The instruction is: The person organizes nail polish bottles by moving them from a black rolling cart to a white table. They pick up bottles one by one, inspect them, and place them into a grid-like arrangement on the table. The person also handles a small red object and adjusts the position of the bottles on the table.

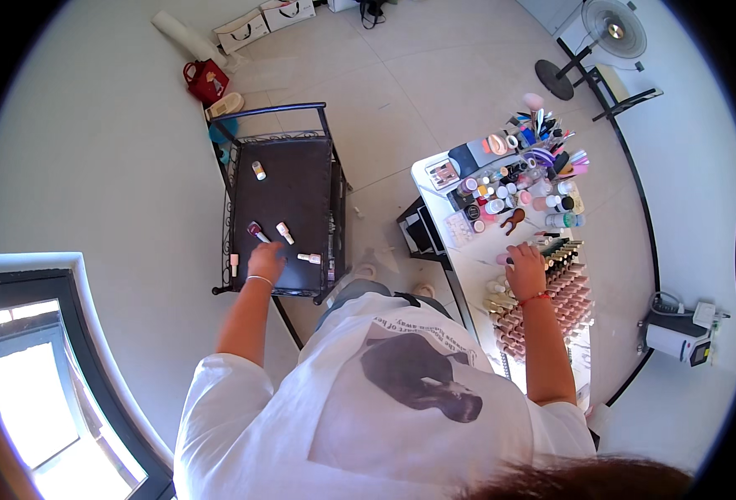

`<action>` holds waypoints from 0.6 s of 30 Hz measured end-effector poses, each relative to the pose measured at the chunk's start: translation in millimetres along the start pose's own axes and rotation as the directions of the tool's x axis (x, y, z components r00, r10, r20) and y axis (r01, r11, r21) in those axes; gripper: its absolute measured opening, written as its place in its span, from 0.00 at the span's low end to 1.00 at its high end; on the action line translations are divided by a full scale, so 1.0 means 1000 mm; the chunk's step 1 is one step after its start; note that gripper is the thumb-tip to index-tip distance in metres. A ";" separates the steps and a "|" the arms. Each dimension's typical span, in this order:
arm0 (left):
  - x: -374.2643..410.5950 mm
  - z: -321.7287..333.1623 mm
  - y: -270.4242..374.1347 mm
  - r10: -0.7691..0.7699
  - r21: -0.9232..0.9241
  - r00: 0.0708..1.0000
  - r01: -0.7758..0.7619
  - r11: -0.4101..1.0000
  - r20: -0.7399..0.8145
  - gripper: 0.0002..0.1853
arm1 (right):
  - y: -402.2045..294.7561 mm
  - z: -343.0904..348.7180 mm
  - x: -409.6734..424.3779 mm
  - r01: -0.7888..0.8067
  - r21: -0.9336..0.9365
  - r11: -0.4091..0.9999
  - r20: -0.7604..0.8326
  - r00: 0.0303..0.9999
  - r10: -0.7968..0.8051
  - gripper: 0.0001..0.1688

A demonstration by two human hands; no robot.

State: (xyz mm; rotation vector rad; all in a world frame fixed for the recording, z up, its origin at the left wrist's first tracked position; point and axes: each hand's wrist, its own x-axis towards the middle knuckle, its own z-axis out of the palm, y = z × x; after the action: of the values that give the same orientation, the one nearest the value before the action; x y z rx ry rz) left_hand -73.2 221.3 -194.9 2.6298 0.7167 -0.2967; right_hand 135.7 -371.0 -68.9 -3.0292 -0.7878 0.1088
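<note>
My left hand (266, 261) is low over the dark metal cart (280, 194), its fingertips close to a dark red nail polish bottle (255, 230); whether they touch it is unclear. Around it lie a pale pink bottle (285, 233), another pale bottle (308, 257) by the cart's right edge, and a pink-capped bottle (234, 265) at the left. A small bottle with a yellowish label (258, 170) is farther up the cart. Over the white table (474, 269), my right hand (526, 269) has a small pink bottle (503, 258) at its fingertips, beside rows of pink-capped bottles (571, 290).
Jars and bottles (499, 197) crowd the table's far part, with brushes (543, 128) in holders behind. A brown clip (513, 220) lies nearer. Raised rails (271, 111) edge the cart. A standing fan (612, 30), a red bag (206, 81) and paper bags (243, 30) stand farther off.
</note>
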 end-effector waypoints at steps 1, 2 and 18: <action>0.001 0.007 0.007 0.017 0.041 0.998 -0.019 0.999 0.053 0.23 | -0.008 -0.002 0.000 0.002 0.029 1.000 -0.002 1.000 -0.002 0.25; 0.002 0.012 0.011 0.039 0.083 0.995 -0.046 0.996 0.088 0.23 | -0.017 -0.002 -0.001 0.003 0.058 0.998 -0.004 1.000 -0.003 0.25; 0.034 0.044 0.022 0.190 0.251 0.941 -0.263 0.932 0.280 0.10 | -0.136 0.017 -0.017 0.008 0.322 0.947 0.044 0.999 -0.023 0.19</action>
State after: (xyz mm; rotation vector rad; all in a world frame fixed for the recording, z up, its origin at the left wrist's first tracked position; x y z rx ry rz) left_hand -37.2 199.5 -237.5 2.8358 0.2956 -0.6967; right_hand 53.3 -260.9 -80.9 -2.7205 -0.7160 0.2806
